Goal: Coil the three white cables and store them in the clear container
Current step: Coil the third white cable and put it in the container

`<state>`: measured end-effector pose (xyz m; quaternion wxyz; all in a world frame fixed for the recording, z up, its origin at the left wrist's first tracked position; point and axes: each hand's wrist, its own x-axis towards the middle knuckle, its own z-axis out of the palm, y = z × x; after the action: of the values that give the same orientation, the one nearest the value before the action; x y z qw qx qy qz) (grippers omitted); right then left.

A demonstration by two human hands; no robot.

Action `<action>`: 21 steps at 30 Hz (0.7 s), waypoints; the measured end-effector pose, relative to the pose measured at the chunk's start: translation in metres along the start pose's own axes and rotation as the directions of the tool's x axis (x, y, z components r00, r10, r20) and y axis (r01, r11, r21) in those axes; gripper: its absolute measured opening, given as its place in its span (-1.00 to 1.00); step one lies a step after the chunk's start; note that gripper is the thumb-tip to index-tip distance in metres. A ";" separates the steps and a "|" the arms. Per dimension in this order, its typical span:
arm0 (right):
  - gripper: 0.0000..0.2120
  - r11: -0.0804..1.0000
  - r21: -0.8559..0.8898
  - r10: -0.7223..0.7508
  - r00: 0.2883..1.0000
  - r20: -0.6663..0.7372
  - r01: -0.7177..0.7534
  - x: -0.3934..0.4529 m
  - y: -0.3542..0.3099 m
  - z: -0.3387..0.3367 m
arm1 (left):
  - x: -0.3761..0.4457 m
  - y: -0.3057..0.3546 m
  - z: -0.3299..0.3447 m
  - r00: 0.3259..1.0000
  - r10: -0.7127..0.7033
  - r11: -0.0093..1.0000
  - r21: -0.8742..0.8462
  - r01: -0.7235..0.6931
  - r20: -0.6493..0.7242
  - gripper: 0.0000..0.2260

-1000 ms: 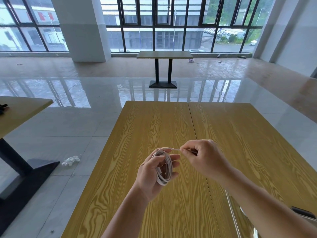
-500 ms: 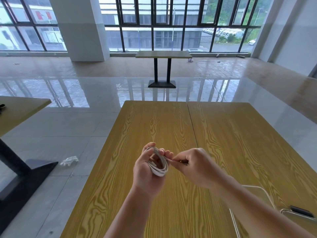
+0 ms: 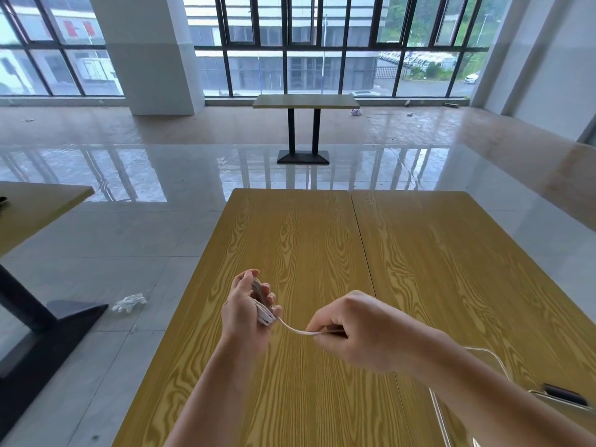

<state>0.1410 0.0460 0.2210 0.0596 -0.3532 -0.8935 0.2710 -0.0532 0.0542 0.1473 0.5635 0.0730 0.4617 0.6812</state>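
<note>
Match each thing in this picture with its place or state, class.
Things:
1. left hand
2. right hand
3. clear plastic container
4. crumpled white glove

Places or states:
A. on the grey floor
B. pinches the loose end of the white cable
C. at the wooden table's near right corner
D. grips the bundled coil

Pairs: 1-D, 2-B, 3-C, 4-A

Wooden table [image 3: 306, 240] up front, two joined tops; another small table [image 3: 305, 101] stands by the windows [image 3: 322, 43]. White crumpled scrap [image 3: 129, 303] lies on the glossy tiled floor [image 3: 129, 221], near a black table base [image 3: 48, 337].
</note>
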 end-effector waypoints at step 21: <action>-0.92 0.996 0.089 0.012 0.966 -0.257 0.011 0.017 0.008 -0.016 | -0.035 -0.021 0.016 0.794 -0.430 0.773 0.630 0.077 0.430 -0.38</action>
<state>0.1377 0.0691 0.2293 0.1908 -0.3824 -0.8650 0.2628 -0.0155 0.0327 0.1560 0.7120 0.3688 0.4703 0.3686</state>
